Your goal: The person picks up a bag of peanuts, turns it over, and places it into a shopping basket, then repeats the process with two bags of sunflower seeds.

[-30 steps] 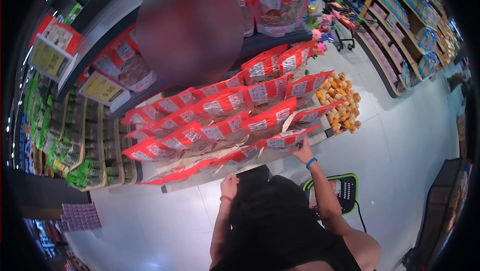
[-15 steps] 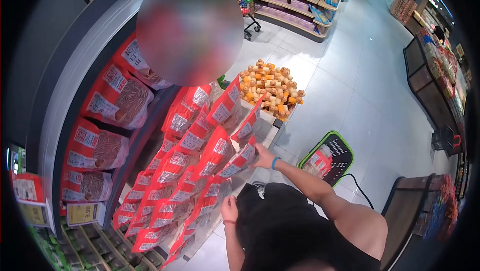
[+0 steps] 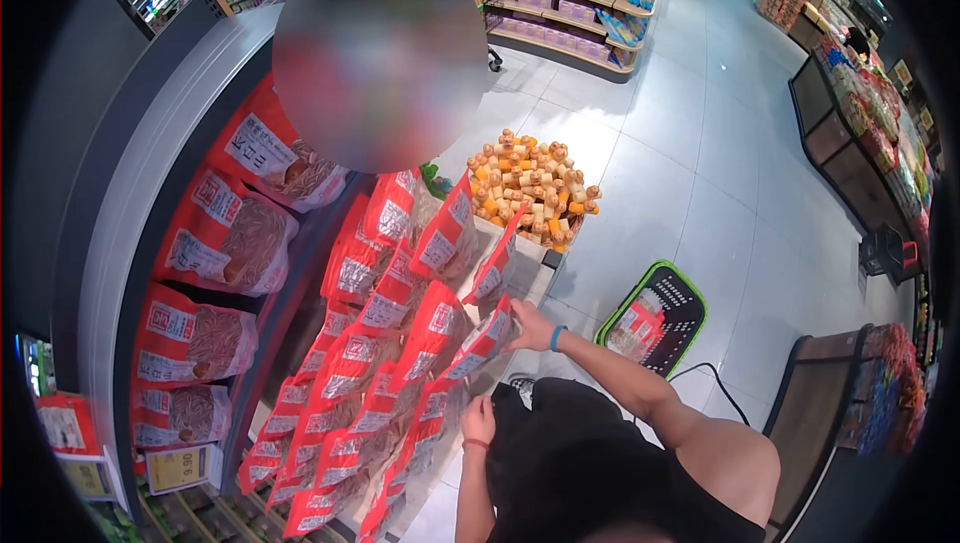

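Observation:
Rows of red packages with clear lower parts (image 3: 430,328) stand on a display at center-left. My right hand (image 3: 530,326), with a blue wristband, is closed on the edge of a red package (image 3: 482,340) at the front right of the rows. Lower down, my left hand (image 3: 478,421), with a red band at the wrist, hangs beside the rows near my black clothing. Its fingers are curled together and nothing shows in them.
Shelves at left hold more red packages (image 3: 235,233). Beyond the display is a pile of tan and orange items (image 3: 530,183). A black basket with green rim (image 3: 690,293) stands on the floor at right. A produce-like display stand (image 3: 835,143) lies farther right.
The view has shifted slightly, so the shelf packages appear lower. My right hand stays on the same package edge, and my left hand remains curled near my body.

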A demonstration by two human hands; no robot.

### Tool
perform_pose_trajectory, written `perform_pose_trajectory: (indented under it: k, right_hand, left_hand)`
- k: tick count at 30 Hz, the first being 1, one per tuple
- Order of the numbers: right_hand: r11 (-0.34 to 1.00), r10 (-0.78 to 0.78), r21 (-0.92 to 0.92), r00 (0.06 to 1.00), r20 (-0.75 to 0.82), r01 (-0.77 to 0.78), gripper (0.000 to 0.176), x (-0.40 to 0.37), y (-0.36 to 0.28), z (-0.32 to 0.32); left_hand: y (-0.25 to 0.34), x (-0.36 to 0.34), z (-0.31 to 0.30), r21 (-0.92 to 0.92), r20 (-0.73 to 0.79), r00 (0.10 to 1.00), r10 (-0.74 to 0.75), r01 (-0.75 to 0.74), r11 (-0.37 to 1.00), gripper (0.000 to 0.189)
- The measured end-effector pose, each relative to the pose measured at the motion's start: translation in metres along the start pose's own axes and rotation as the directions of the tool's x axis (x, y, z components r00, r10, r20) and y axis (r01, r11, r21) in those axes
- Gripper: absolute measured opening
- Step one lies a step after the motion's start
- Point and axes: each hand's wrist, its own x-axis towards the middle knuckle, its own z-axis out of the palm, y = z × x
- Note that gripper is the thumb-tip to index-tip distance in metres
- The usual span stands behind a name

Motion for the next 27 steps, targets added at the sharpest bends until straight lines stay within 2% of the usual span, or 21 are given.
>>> perform_pose_trajectory:
  k: [1, 2, 4, 8, 11, 13, 14, 16, 17, 19, 23, 25, 27]
  right_hand:
    - [0.994, 0.011, -0.110, 1.000, 0.016, -0.009, 0.098, 0.001, -0.007, -0.003]
    - [0.994, 0.009, -0.109, 1.000, 0.014, -0.007, 0.098, 0.003, -0.005, -0.002]
    - [0.996, 0.088, 0.002, 0.992, 0.091, -0.089, 0.098, 0.006, -0.001, 0.001]
    - [0.996, 0.059, 0.058, 0.991, 0.117, -0.066, 0.096, 0.010, -0.001, -0.005]
    - [0.995, 0.023, 0.089, 0.991, 0.131, -0.035, 0.089, 0.014, -0.003, -0.008]
    - [0.976, -0.130, 0.196, 0.977, 0.169, 0.096, 0.075, 0.015, -0.017, -0.020]
    - [0.976, -0.131, 0.197, 0.976, 0.172, 0.096, 0.075, 0.013, -0.020, -0.022]
    - [0.953, -0.139, 0.289, 0.978, 0.155, 0.089, 0.062, 0.010, -0.022, -0.025]
    - [0.953, -0.140, 0.290, 0.978, 0.157, 0.090, 0.062, 0.011, -0.018, -0.024]
    - [0.962, -0.141, 0.260, 0.965, 0.222, 0.081, 0.074, 0.015, -0.011, -0.023]
    - [0.970, -0.140, 0.231, 0.950, 0.277, 0.076, 0.071, 0.014, -0.013, -0.022]
    - [0.962, -0.153, 0.254, 0.965, 0.213, 0.097, 0.067, 0.010, -0.015, -0.020]
    - [0.966, -0.132, 0.246, 0.970, 0.204, 0.080, 0.066, 0.004, -0.017, -0.019]
  left_hand:
    - [0.000, 0.001, -0.001, -0.006, 0.008, 1.000, -0.016, 0.016, 1.000, 0.026]
    - [0.001, 0.002, -0.002, -0.004, 0.007, 1.000, -0.014, 0.014, 1.000, 0.026]
    - [0.003, 0.005, -0.003, 0.016, 0.046, 0.994, -0.098, 0.097, 0.995, 0.027]
    - [0.011, 0.008, -0.001, 0.106, 0.009, 0.994, -0.110, 0.108, 0.989, 0.029]
    - [-0.006, 0.009, 0.009, 0.148, -0.031, 0.992, -0.121, 0.125, 0.981, 0.030]
    - [-0.007, 0.008, 0.011, 0.172, -0.028, 0.990, -0.140, 0.143, 0.975, 0.031]
    - [-0.007, 0.006, 0.011, 0.172, -0.030, 0.989, -0.143, 0.146, 0.974, 0.031]
    - [-0.001, 0.008, 0.010, 0.183, -0.046, 0.985, -0.164, 0.170, 0.968, 0.032]
    - [0.003, 0.008, 0.010, 0.183, -0.048, 0.985, -0.165, 0.171, 0.968, 0.032]
    - [0.007, 0.009, 0.009, 0.214, -0.086, 0.987, -0.132, 0.148, 0.966, 0.032]
    - [0.011, 0.007, 0.011, 0.200, -0.136, 0.985, -0.105, 0.131, 0.971, 0.032]
    - [0.007, 0.005, 0.015, 0.171, -0.189, 0.978, -0.084, 0.117, 0.978, 0.032]
    - [0.000, 0.004, 0.017, 0.154, -0.161, 0.978, -0.135, 0.159, 0.975, 0.032]
